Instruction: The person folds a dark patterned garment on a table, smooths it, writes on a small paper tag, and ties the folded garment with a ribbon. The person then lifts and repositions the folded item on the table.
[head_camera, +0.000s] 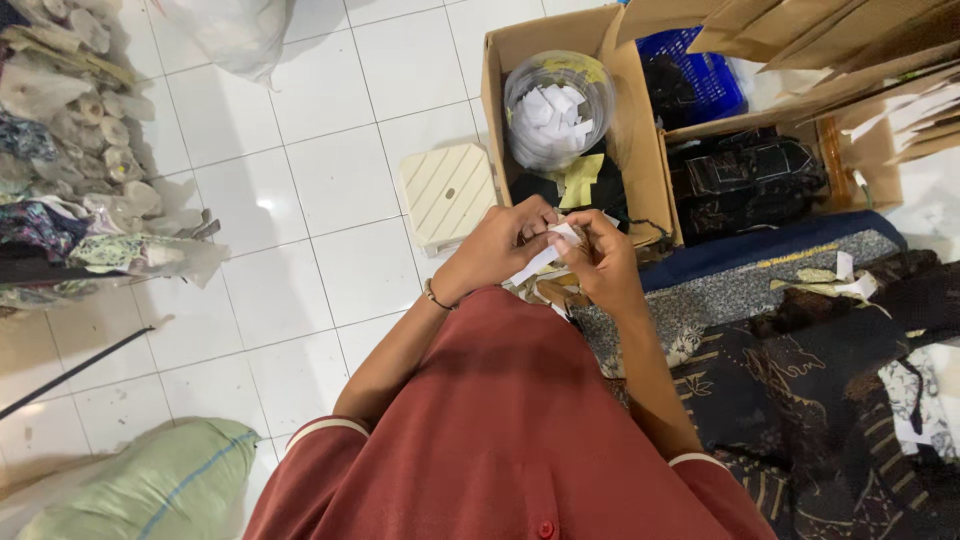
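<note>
Both hands, the left hand (492, 248) and the right hand (600, 262), were closed together on a white paper strip (540, 258) above the lap, at the near edge of a cardboard box (500, 90). Beyond stood a clear bag of paper slips (558, 110) (inside that box), with open white tiled floor (330, 180) stretching left toward piled cloth (70, 150).

The floor (300, 180) is glossy white tile that catches the light. The open box (640, 150) is matt brown cardboard; in it stands a clear plastic jar (558, 105) of white paper slips. The strip (540, 258) between both hands looks like thin white paper. The basket (700, 80) is blue plastic mesh. Dark patterned cloth (800, 400) lies soft and matt.
</note>
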